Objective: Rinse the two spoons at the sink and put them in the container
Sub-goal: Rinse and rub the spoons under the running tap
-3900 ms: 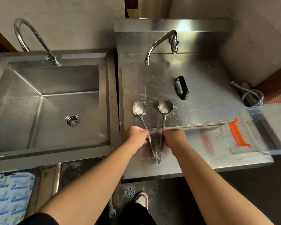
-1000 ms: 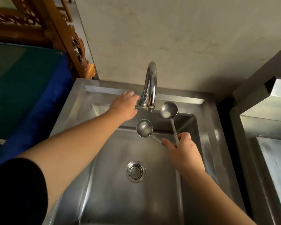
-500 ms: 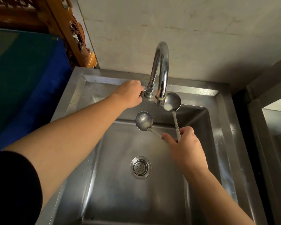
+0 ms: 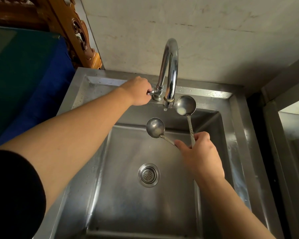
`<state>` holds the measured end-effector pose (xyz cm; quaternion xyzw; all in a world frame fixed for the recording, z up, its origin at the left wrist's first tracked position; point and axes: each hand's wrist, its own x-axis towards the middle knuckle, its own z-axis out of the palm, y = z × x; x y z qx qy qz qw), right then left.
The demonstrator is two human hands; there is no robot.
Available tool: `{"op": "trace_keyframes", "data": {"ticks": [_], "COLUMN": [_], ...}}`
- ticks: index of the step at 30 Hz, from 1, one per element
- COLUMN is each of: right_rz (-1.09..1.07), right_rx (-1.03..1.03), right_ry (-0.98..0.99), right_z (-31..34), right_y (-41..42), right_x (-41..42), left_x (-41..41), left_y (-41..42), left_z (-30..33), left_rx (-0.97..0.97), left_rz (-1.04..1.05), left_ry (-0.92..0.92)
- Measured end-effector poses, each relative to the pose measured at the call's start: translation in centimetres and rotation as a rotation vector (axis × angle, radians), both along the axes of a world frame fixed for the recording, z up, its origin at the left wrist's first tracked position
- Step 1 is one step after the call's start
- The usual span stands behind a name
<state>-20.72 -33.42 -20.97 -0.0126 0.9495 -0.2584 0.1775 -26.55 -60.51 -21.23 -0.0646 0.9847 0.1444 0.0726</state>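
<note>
My right hand (image 4: 199, 155) grips the handles of two steel spoons over the steel sink (image 4: 236, 135). The spoons fan apart: one round bowl (image 4: 155, 127) points left, the other (image 4: 185, 105) is raised just right of the spout of the curved tap (image 4: 169, 69). Both bowls carry a pale smear. My left hand (image 4: 138, 93) is closed around the tap's small handle at the base of the tap. No water is visible at the spout. The container is out of view.
The round drain strainer (image 4: 148, 175) lies in the middle of the basin floor. A carved wooden frame (image 4: 79, 35) and a blue-green covered surface (image 4: 24, 80) stand to the left. Another steel unit (image 4: 292, 128) adjoins on the right.
Since the counter frame, both spoons went into my right hand and over the sink. In the last second my left hand settled on the tap handle; the spoons stay near the spout.
</note>
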Motion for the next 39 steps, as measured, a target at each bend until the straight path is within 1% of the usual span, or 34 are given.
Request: {"op": "trace_keyframes", "data": {"ticks": [7, 10, 13, 15, 16, 19, 20, 22, 24, 28, 33, 39], "right_rz": [0.002, -0.009, -0.011, -0.006, -0.006, -0.006, -0.006, -0.008, -0.008, -0.010, -0.036, -0.065], "right_rx": [0.008, 0.002, -0.003, -0.006, -0.007, -0.011, -0.011, -0.008, -0.004, 0.004, 0.005, -0.007], "right_ry": [0.021, 0.014, 0.010, 0.010, 0.008, -0.002, -0.006, -0.013, -0.022, -0.034, -0.027, -0.020], "right_z": [0.3, 0.4, 0.5, 0.6, 0.6, 0.8, 0.8, 1.0, 1.2, 1.6, 2.0, 1.8], "right_y": [0.3, 0.4, 0.5, 0.5, 0.4, 0.2, 0.1, -0.1, -0.3, -0.6, -0.4, 0.0], "right_x": [0.0, -0.2, -0.4, -0.4, -0.5, -0.3, -0.2, -0.1, 0.0, 0.1, 0.0, -0.1], "left_x": [-0.2, 0.6, 2.6, 4.5, 5.4, 7.8, 8.4, 9.3, 10.1, 10.5, 9.3, 8.1], "left_y": [0.3, 1.1, 2.7, 4.0, 4.7, 6.6, 7.1, 7.9, 8.6, 9.6, 10.3, 10.4], "left_z": [0.8, 0.2, -0.4, -0.9, -1.2, -1.8, -2.0, -2.5, -3.2, -4.5, -5.1, -5.2], "left_rx": [-0.011, 0.067, 0.223, 0.401, 0.518, 0.891, 0.963, 1.035, 1.066, 0.960, 0.906, 0.858], "left_rz": [0.015, 0.110, 0.256, 0.376, 0.442, 0.606, 0.633, 0.641, 0.634, 0.610, 0.594, 0.608], "left_ry": [-0.077, -0.056, 0.144, 0.267, 0.281, 0.204, 0.184, 0.158, 0.141, 0.190, 0.287, 0.298]}}
